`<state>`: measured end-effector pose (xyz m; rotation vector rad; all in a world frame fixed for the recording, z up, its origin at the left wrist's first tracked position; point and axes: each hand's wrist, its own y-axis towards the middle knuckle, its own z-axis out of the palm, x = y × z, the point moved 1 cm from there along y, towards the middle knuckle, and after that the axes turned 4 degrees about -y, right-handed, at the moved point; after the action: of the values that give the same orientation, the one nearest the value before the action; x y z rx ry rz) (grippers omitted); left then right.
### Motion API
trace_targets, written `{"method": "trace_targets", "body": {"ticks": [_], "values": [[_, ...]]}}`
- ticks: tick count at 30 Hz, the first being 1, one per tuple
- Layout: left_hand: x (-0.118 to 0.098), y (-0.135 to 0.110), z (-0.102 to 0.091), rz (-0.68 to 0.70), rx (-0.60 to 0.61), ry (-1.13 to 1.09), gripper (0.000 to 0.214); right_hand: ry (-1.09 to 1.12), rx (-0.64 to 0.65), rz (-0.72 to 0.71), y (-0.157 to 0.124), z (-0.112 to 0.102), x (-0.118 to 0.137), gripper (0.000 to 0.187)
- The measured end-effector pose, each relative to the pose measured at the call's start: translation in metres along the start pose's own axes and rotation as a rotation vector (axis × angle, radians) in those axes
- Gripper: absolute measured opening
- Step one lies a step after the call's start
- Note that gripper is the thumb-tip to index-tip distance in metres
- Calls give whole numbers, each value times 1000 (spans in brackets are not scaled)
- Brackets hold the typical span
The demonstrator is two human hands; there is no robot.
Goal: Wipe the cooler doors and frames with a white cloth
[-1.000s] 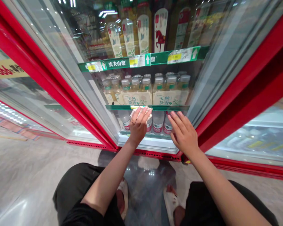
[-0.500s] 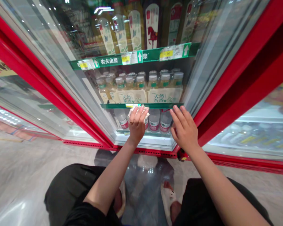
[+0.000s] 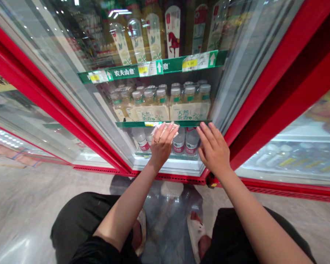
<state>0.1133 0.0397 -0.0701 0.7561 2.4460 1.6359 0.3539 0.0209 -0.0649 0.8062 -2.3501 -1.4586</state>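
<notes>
I crouch before a red-framed drinks cooler. My left hand (image 3: 161, 145) presses a white cloth (image 3: 157, 128) flat against its glass door (image 3: 121, 110), low down, just under the green shelf strip (image 3: 165, 124). My right hand (image 3: 213, 150) lies open on the same glass near the door's right edge, fingers spread, holding nothing. Behind the glass stand tea bottles (image 3: 178, 104) on the middle shelf and red-labelled water bottles (image 3: 179, 141) on the bottom shelf.
A red door frame (image 3: 266, 99) rises on the right and another (image 3: 57, 110) on the left, each with a neighbouring cooler beyond. Tall bottles (image 3: 173, 33) fill the upper shelf. My knees in black trousers (image 3: 85, 216) and sandalled feet (image 3: 198, 231) rest on a glossy grey floor.
My left hand with the cloth has shifted slightly on the glass, sideways and up under the shelf strip. My right hand stays flat. The view has drifted a little.
</notes>
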Motion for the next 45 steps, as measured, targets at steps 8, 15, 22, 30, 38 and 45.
{"method": "trace_targets", "body": {"ticks": [8, 15, 22, 30, 38, 45], "values": [[-10, 12, -1, 70, 100, 27, 57, 5, 0, 58, 0, -1, -5, 90], [-7, 9, 1, -14, 40, 19, 62, -17, -24, 51, 1, -3, -6, 89], [-20, 2, 6, 126, 96, 17, 58, -41, -32, 63, 1, -4, -8, 89], [-17, 16, 6, -61, -48, 45, 65, -47, -26, 81, -2, -6, -10, 91], [-23, 5, 10, 104, 27, 6, 53, -40, -71, 81, -2, -7, -14, 91], [-22, 21, 9, -18, 52, -4, 67, -32, -15, 104, -4, -8, -16, 91]]}}
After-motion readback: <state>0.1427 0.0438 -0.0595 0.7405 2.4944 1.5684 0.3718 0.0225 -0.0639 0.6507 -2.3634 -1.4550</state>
